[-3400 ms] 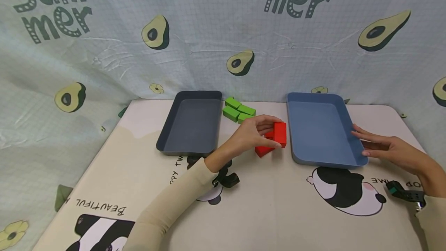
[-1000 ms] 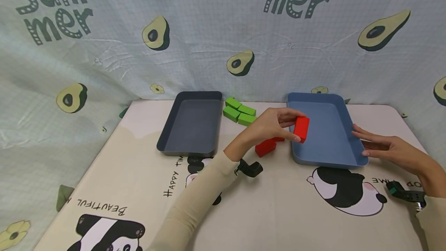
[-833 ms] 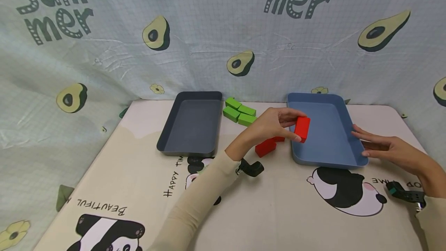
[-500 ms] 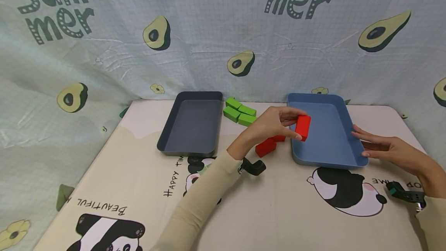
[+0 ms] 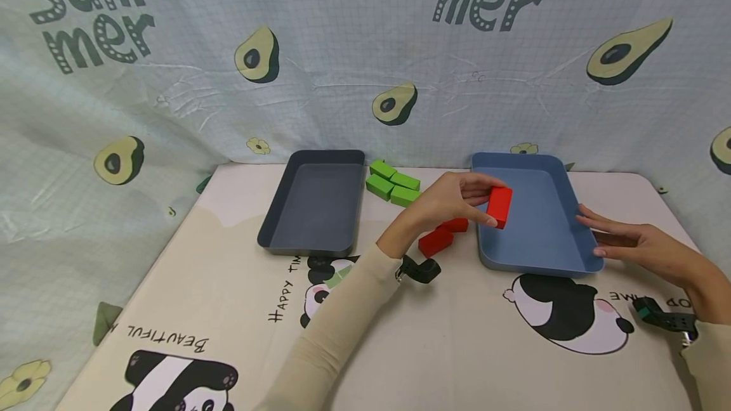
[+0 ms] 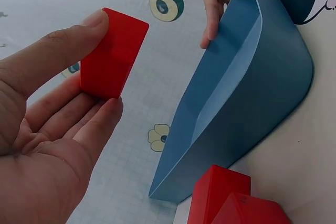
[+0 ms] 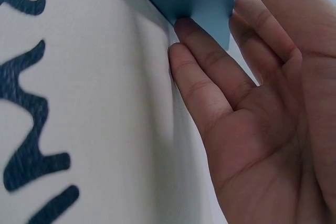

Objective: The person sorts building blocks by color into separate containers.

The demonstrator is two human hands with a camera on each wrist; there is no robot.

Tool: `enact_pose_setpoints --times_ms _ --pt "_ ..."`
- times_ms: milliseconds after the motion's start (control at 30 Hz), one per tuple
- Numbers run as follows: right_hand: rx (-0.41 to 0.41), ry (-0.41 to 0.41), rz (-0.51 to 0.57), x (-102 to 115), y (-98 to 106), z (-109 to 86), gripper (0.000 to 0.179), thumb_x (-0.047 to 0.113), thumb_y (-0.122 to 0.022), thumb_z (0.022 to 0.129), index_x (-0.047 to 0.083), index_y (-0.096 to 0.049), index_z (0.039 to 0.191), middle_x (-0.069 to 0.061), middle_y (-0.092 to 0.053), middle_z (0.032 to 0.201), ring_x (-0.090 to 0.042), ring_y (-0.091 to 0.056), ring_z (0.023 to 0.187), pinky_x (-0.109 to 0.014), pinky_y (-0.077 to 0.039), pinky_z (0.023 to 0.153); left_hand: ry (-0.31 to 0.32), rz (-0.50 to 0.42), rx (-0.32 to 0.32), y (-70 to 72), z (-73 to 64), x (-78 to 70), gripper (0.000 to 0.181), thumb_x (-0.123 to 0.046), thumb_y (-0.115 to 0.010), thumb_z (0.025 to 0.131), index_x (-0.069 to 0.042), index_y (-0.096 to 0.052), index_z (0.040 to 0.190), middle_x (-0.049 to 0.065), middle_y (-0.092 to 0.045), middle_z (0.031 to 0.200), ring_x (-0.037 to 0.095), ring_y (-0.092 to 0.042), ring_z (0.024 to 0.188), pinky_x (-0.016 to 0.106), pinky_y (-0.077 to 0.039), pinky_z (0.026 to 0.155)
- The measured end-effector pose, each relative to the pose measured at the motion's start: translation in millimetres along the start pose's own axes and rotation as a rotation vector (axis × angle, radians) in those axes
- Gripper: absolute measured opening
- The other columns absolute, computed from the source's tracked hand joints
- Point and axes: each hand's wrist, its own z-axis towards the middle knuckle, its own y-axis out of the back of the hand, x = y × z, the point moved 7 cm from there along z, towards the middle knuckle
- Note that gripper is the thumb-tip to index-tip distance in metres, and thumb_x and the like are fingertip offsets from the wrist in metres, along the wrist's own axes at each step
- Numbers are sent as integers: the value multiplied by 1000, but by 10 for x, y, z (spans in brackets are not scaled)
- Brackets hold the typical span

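Note:
Pinched between the thumb and fingers of my left hand [image 5: 448,202] is a red rectangular block [image 5: 499,208], held up over the left side of the blue tray [image 5: 537,227]. The left wrist view shows the thumb on one face of this block [image 6: 118,51] and fingertips on the opposite side. At the tray's right wall, my right hand [image 5: 639,243] has its relaxed, nearly straight fingers against the side, as the right wrist view shows. Two more red blocks [image 5: 436,243] lie on the table just left of the tray, partly below my left hand.
Several green blocks [image 5: 404,195] sit together at the table's back, beside a dark grey tray [image 5: 320,208] on the left. A panda-print cloth [image 5: 457,347] covers the table. Behind it hangs an avocado-print curtain [image 5: 331,49]. A black wrist device [image 5: 421,269] sticks out under my left wrist.
My left hand has lifted a red block from the red group and carried it right, over the blue tray's left edge. Lately it drifts slightly rightward and up. My right hand stays put.

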Motion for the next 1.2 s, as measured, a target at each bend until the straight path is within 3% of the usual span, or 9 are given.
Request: enact_pose_setpoints --times_ms 167,467,700,1200 --pt "0 -2 -1 -6 2 -6 65 12 -67 99 14 -39 158 29 -20 161 27 -21 129 2 -32 88 1 -6 -3 -13 38 2 59 8 -85 77 -2 -66 132 3 -69 127 7 -65 115 22 -54 95" --pt "4 -7 6 -20 -4 -13 66 13 -67 99 14 -38 158 29 -19 161 27 -19 130 2 -32 88 24 -26 -36 -15 68 3 59 6 -85 78 -7 -67 132 -1 -67 127 8 -65 115 30 -53 101" --pt "8 1 4 -10 -4 -5 65 12 -67 99 13 -38 158 29 -19 161 27 -19 129 2 -31 90 47 -30 -69 1 103 22 59 3 -85 78 -11 -68 132 -4 -67 126 8 -65 114 22 -55 94" --pt "13 -6 35 -22 -1 21 65 11 -67 99 12 -39 157 30 -21 160 28 -22 128 1 -33 90 38 -49 -57 -85 240 55 58 7 -84 78 -8 -68 132 -5 -66 125 7 -65 111 23 -57 91"
